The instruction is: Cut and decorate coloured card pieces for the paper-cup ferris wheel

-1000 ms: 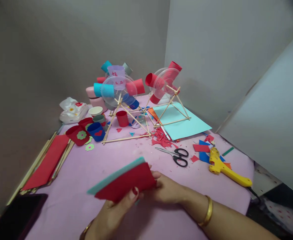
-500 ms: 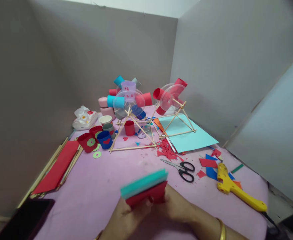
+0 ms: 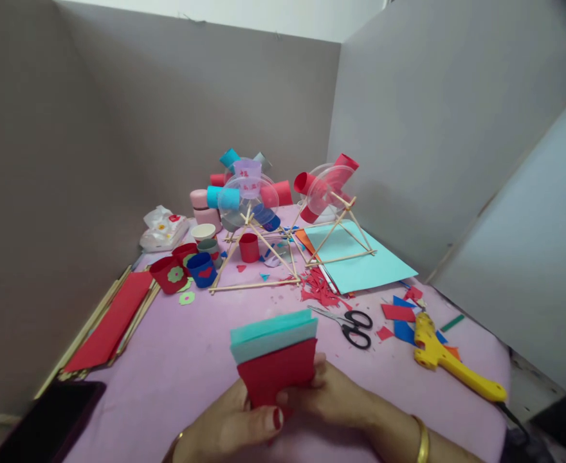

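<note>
Your left hand (image 3: 239, 418) curls around the lower left of the red paper (image 3: 279, 368); your right hand (image 3: 324, 392) clasps its lower right side. The turquoise paper (image 3: 274, 341) shows behind its top edge, above both hands, over the surface (image 3: 177, 360).

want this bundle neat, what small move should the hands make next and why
I'd probably slide the red paper up level with the turquoise paper, since the turquoise layers stick out above the red edge, and the left hand and right hand both hold the bundle.
</note>
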Tool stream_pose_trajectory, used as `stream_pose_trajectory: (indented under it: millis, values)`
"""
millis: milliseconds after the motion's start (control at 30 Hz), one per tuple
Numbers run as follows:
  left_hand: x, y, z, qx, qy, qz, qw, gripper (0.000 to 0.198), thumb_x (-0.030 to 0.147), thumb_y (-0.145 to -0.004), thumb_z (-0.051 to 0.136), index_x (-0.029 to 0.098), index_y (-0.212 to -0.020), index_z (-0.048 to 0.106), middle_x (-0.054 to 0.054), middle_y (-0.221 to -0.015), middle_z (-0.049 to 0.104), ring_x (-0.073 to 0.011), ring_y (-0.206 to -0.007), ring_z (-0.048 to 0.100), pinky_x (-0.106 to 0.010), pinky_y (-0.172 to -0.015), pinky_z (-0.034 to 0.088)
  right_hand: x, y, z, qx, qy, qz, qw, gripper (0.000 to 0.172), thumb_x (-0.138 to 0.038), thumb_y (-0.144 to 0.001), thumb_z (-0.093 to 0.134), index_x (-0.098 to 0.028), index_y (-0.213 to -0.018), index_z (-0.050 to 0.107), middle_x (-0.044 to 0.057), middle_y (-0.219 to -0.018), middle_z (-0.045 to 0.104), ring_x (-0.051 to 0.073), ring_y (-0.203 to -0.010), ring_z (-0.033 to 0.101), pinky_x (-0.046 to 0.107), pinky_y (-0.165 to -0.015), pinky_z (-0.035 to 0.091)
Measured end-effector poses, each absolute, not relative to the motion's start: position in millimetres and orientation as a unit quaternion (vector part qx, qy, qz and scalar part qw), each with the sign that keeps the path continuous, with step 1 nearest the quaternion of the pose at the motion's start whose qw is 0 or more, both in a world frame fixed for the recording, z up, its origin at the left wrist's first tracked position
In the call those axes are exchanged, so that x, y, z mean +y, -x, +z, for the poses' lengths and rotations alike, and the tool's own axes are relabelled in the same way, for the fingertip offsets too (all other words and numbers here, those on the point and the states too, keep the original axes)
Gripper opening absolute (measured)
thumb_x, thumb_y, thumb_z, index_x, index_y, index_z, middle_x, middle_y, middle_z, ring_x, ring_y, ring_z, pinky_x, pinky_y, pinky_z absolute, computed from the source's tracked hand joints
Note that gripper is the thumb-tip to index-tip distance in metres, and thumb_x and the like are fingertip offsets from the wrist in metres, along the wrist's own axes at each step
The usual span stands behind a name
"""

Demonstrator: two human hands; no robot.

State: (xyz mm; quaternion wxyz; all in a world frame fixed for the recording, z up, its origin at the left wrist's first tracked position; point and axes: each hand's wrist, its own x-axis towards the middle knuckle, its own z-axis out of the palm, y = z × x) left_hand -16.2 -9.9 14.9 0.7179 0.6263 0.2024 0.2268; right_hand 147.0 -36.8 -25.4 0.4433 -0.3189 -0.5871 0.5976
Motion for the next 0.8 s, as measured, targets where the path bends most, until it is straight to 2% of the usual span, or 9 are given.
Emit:
stream_pose_trajectory:
  millis: [133,267,400,500,567,700,800]
  values:
    - [-13.9,13.3,9.7,0.275,-0.631,0.253,0.680,0.034,0.045,-0.078,0.057,0.023,-0.101,0.071,-0.009,-0.101,0.072,-0.0299,-0.102,0.061,-0.042,-0.093,0.044,-34.9,-149.4,-16.3,-0.622,0.311,0.570,0.438,0.026,-0.016,-0.076,0.056,-0.019,-0.099,0.068,0.002,-0.093,0.069,0.021,-0.089,0.059,0.030,-0.080,0.046]
    - [-16.3,15.1,-13.0,0.395,-0.566,0.343,0.637,0.032,0.047,-0.077,0.058,0.022,-0.090,0.073,-0.006,-0.078,0.074,-0.0263,-0.075,0.067,-0.036,-0.073,0.053,-32.9,-152.2,-17.7,-0.617,0.299,0.587,0.431,0.032,-0.013,-0.074,0.056,-0.020,-0.104,0.065,0.001,-0.096,0.068,0.018,-0.086,0.059,0.028,-0.077,0.046]
    - [-11.0,17.2,-18.0,0.378,-0.589,0.323,0.637,0.033,0.048,-0.070,0.065,0.021,-0.087,0.073,-0.006,-0.079,0.074,-0.0264,-0.080,0.066,-0.033,-0.075,0.053,-31.3,-152.3,-31.1,-0.598,0.314,0.606,0.420,0.029,-0.019,-0.073,0.062,-0.015,-0.101,0.064,0.002,-0.091,0.068,0.019,-0.086,0.059,0.029,-0.077,0.047]
    - [-9.5,15.2,-12.4,0.365,-0.609,0.303,0.636,0.034,0.050,-0.071,0.063,0.019,-0.080,0.073,-0.007,-0.070,0.073,-0.0268,-0.079,0.066,-0.034,-0.075,0.052,-30.5,-154.0,-36.9,-0.600,0.330,0.613,0.394,0.023,-0.020,-0.073,0.061,-0.013,-0.095,0.066,0.003,-0.088,0.068,0.019,-0.085,0.060,0.029,-0.076,0.047]
    - [-10.7,13.6,-11.6,0.367,-0.608,0.311,0.632,0.035,0.050,-0.072,0.062,0.018,-0.082,0.073,-0.008,-0.076,0.074,-0.0265,-0.078,0.066,-0.034,-0.073,0.053,-30.5,-156.5,-35.2,-0.601,0.329,0.623,0.378,0.026,-0.024,-0.073,0.063,-0.013,-0.097,0.065,0.003,-0.090,0.068,0.019,-0.087,0.060,0.030,-0.076,0.047]
    - [-13.9,12.0,-17.5,0.396,-0.554,0.402,0.612,0.043,0.047,-0.069,0.066,0.019,-0.102,0.068,-0.009,-0.097,0.073,-0.0289,-0.094,0.063,-0.037,-0.082,0.051,-33.0,-157.0,-28.9,-0.614,0.371,0.567,0.406,0.050,-0.032,-0.066,0.072,-0.017,-0.111,0.057,0.005,-0.106,0.065,0.022,-0.097,0.058,0.034,-0.083,0.046]
    - [-14.2,12.1,-19.1,0.419,-0.502,0.479,0.586,0.047,0.046,-0.070,0.066,0.019,-0.109,0.064,-0.009,-0.100,0.072,-0.0290,-0.103,0.060,-0.039,-0.091,0.047,-37.1,-147.2,-31.5,-0.639,0.443,0.438,0.452,0.091,-0.031,-0.052,0.080,-0.021,-0.131,0.037,0.011,-0.131,0.048,0.028,-0.117,0.045,0.042,-0.097,0.036]
